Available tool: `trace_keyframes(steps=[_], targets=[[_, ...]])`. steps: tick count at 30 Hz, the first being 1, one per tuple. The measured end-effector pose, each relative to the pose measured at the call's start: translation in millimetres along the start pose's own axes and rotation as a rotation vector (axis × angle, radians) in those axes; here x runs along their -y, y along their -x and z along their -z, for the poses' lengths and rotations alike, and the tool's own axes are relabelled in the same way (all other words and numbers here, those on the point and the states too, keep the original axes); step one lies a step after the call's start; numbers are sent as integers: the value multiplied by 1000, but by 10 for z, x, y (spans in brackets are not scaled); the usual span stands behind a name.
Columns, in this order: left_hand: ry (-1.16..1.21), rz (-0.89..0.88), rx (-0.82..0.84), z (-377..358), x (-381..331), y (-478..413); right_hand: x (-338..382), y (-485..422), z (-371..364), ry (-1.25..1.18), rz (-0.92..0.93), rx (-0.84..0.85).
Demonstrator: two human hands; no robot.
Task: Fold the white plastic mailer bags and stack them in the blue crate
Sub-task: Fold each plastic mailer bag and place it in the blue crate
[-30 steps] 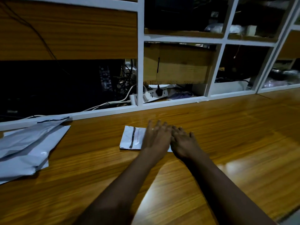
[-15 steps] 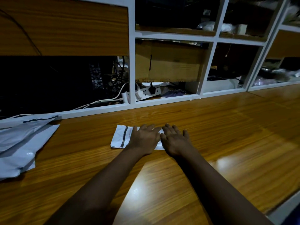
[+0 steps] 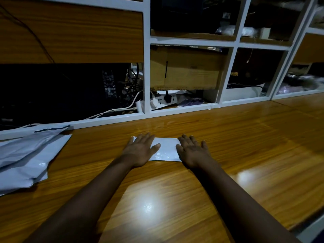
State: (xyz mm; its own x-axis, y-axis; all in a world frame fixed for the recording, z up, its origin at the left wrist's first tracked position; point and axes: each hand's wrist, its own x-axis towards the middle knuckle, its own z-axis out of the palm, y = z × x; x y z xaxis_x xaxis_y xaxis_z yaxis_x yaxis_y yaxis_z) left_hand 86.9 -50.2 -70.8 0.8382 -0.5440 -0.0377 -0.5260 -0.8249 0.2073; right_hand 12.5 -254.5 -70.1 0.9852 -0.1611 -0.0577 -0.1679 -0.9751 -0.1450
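A small folded white mailer bag (image 3: 166,149) lies flat on the wooden counter (image 3: 245,137) in the middle of the view. My left hand (image 3: 140,149) presses flat on its left end, fingers straight. On its right end rests my right hand (image 3: 192,150), flat too, partly over the counter. White plastic shows between the two hands. A loose pile of unfolded white mailer bags (image 3: 24,158) lies at the counter's left edge. No blue crate is in view.
White-framed shelving (image 3: 146,67) backs the counter, holding a cardboard box (image 3: 185,69), a power strip (image 3: 164,99) with cables, and dark equipment at left. The counter's near edge (image 3: 308,223) drops off at the lower right.
My hands were side by side on the folded bag; now they have slid apart to its two ends, baring its middle. The bag's dark strip end is now under my left hand.
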Motion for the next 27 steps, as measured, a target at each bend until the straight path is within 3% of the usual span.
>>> trace_keyframes(steps=[10,12,15,19,21,23,25,27], targets=[[-115,66,33,25,155,261,-107,107,2,-40,27,-5],[-153,23,-99,20,165,358,-120,168,20,-101,54,-69],[-99,-157,-463,46,73,397,-109,131,107,-148,179,-249],[9,-355,-575,0,-93,189,38,11,175,-380,339,-262],[87,-383,-504,-50,-70,66,94,-35,111,-368,381,-215],[178,-346,-305,-88,5,8,109,-73,52,-348,379,-175],[177,-310,-140,-114,95,-14,93,-97,51,-346,378,-147],[117,-304,-94,-116,127,-19,63,-114,56,-305,399,-109]])
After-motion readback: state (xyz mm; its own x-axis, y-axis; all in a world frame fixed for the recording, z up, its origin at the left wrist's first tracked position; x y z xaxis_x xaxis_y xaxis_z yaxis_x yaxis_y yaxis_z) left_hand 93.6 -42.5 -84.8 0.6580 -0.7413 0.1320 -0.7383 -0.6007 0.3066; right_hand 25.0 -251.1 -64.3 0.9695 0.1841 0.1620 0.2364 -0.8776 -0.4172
